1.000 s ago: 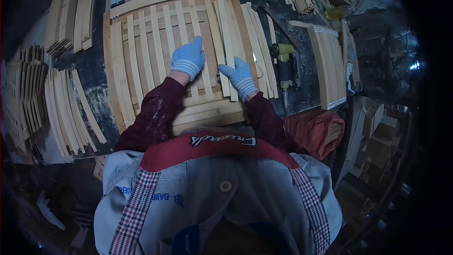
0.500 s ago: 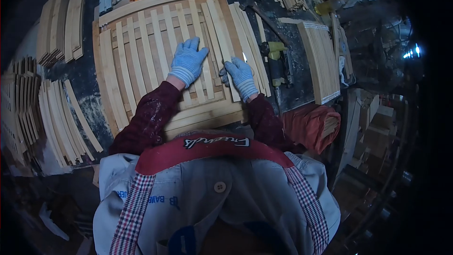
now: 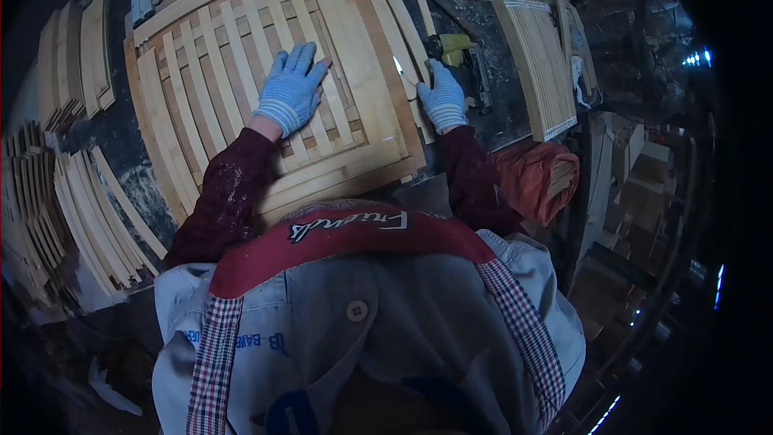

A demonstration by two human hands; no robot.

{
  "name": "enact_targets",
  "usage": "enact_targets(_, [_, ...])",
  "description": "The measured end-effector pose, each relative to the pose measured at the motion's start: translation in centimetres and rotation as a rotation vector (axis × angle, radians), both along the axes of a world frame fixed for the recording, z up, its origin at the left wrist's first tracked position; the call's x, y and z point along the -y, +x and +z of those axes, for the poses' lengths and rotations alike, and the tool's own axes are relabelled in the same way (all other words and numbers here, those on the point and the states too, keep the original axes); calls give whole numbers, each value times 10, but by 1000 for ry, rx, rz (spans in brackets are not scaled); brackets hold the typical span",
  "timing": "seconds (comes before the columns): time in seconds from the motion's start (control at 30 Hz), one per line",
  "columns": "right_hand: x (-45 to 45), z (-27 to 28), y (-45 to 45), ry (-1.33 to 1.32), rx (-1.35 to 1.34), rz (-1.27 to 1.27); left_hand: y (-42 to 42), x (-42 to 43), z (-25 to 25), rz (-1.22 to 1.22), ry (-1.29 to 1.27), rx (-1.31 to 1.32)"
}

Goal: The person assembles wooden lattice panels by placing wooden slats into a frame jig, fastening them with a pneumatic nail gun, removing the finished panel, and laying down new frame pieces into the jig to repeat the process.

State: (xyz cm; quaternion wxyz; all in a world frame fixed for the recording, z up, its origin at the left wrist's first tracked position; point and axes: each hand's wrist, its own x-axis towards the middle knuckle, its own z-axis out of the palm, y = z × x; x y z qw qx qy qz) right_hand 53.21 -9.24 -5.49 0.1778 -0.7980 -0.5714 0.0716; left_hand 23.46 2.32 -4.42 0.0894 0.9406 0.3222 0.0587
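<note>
As I judge the slatted frame (image 3: 334,169) stiff and light, its outer rails (image 3: 346,40) suit holding; left grip (image 3: 290,93) spread flat, right grip (image 3: 443,98) unclear.

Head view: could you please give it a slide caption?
Blue-gloved left hand on a pale slatted wooden frame, blue-gloved right hand near a yellow-and-black tool.

"Friends" on the red band (image 3: 348,243), just below the left grip (image 3: 288,95). Grey apron's (image 3: 407,294) blue print (image 3: 256,342) lower down: "BAM"-something lol.
</note>
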Motion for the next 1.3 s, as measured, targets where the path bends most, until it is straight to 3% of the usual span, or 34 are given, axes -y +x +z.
enact_targets(0.13, [2, 15, -6, -57, 50, -99, 3, -1, 2, -7, -6, -47])
enact_targets(0.4, [10, 8, 6, -83, -3, -39, 3, 4, 20, -63, -63, -119])
enact_targets(0.53, [-3, 45, -18, -180, 231, -25, -8, -1, 12, -107, -118, 31])
enact_targets(0.67, [-36, 59, -44, -124, 159, 132, -46, -40, 9, 76, 144, 166])
enact_targets(0.7, [-45, 46, -54, 76, 66, 272, -59, -52, 3, 104, 196, 127])
enact_targets(0.83, [-87, 53, -118, -33, -1, 484, -92, -54, -3, 196, 194, 51])
enact_targets(1.03, [-111, 36, -160, -362, 260, 500, -118, -22, -16, 323, 106, -34])
enact_targets(1.3, [-123, 25, -147, -314, 73, 435, -125, -9, -21, 319, 158, -116])
